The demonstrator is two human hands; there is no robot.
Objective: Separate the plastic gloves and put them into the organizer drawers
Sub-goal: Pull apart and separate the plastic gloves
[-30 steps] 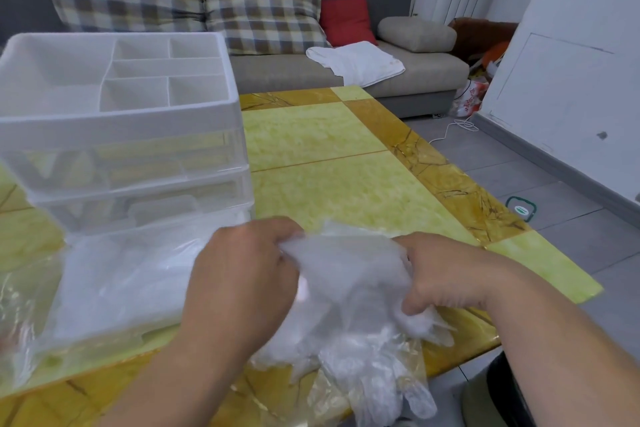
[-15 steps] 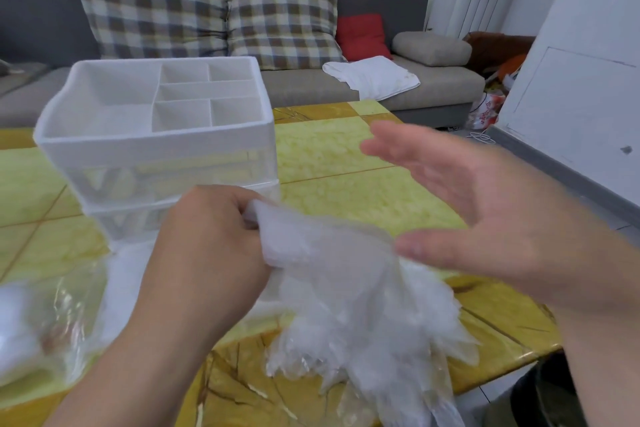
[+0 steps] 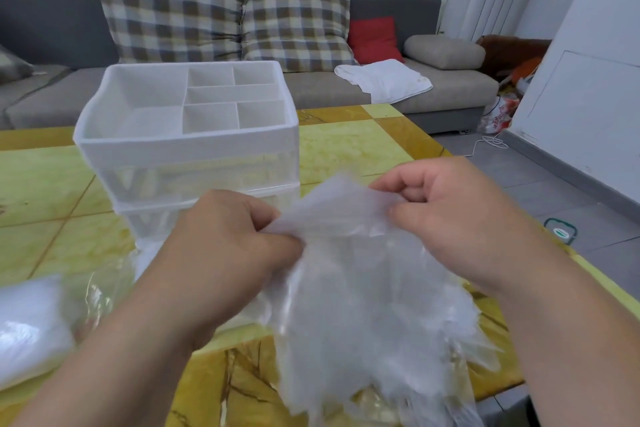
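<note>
A home living room. A long grey sofa (image 3: 329,90) spans the upper part of the frame, with large plaid cushions (image 3: 173,10) propped against its back, a red cushion (image 3: 374,38) to their right, and a crumpled white cloth (image 3: 384,80) on the seat. Below it stands a low yellow marble-patterned desk (image 3: 346,146). A grey tiled floor (image 3: 554,184) fills the right side, with a white cable (image 3: 491,144) trailing near the wall.

A glossy tabletop (image 3: 349,146) of yellow-green marbled tiles, edged with ochre, dark-veined strips, carries a white plastic drawer organizer (image 3: 187,146). It stands upright just beyond the left fingers (image 3: 256,215), its open top tray split into compartments above clear drawers. Well to the left of those fingers lies a crinkled clear plastic bag (image 3: 31,326) holding a flat white stack. The ochre border runs past the right fingers (image 3: 408,184).
</note>
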